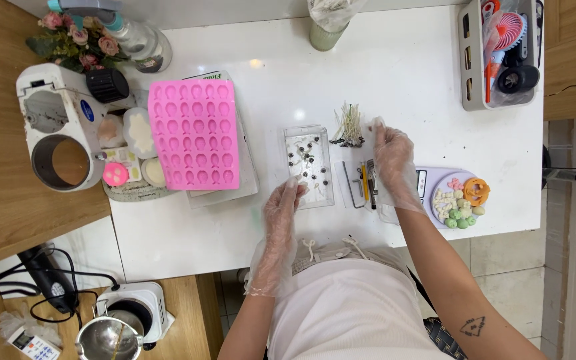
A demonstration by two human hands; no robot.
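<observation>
Head camera view, looking straight down at a white table [395,73] where a person in thin clear plastic gloves works on small moulded pieces.

Far left, on a wooden counter, stands a white round-welled machine [58,137] with a small blue oval label on its top; beside it lie a black ribbed cap [107,85] and a bunch of pink artificial roses [75,40]. Next comes a bright pink silicone mould sheet [196,133] with rows of small shaped cavities, resting on a clear flat packet whose white printed label peeks out at its top edge.

At centre lies a clear rectangular plastic mould tray [309,165], holding pale filling and dark dots. The left hand [284,210] rests its fingertips on the tray's near left corner, steadying it rather than gripping. Just right of the tray's top sits a loose bundle of pale wicks with dark metal bases [349,127]. The right hand [392,157] reaches beside that bundle, fingers pinched narrow; whether it holds a wick I cannot tell.

The step appears to be setting wicks into the tray; the next move likely calls for a fine pinch and a careful upright placement.

Farther right, a lilac plate of small coloured moulded shapes [461,197], and a grey plastic basket of tools [500,53] at the top corner.
</observation>
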